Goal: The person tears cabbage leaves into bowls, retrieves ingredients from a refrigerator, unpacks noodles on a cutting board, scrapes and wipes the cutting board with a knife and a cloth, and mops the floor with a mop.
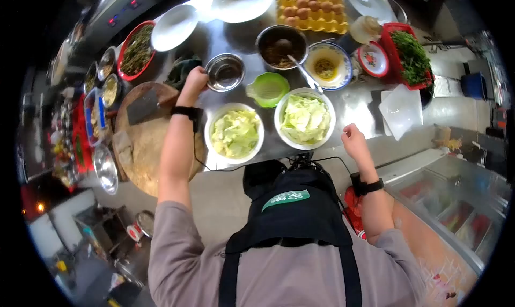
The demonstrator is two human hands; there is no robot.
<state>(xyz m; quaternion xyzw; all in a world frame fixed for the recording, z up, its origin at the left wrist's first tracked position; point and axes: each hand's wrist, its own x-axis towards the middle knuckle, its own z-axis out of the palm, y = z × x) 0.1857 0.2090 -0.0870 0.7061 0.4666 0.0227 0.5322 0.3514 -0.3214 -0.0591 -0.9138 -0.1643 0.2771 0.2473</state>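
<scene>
My left hand [197, 78] is closed between a dark cloth [181, 72] and a steel bowl [225, 72]. Whatever its fingers hold, if anything, is hidden. Over the counter's front edge, my right hand [352, 137] has its fingers curled in, and nothing shows in them. Between my arms stand two white bowls filled with cut pale-green leaves, a left bowl [211, 144] and a right bowl [328, 138]. Behind them sits a green dish [269, 89]. Farther back are a steel pot [262, 45] of dark sauce with a ladle in it, and a patterned bowl [345, 71] with yellowish liquid.
A round chopping board [145, 165] with a cleaver [142, 109] on it lies at left. At the back are white plates [241, 2] and a yellow egg tray [314, 27]. Right of these stands a red basket [387, 38] of green herbs, with white sheets [402, 111] in front.
</scene>
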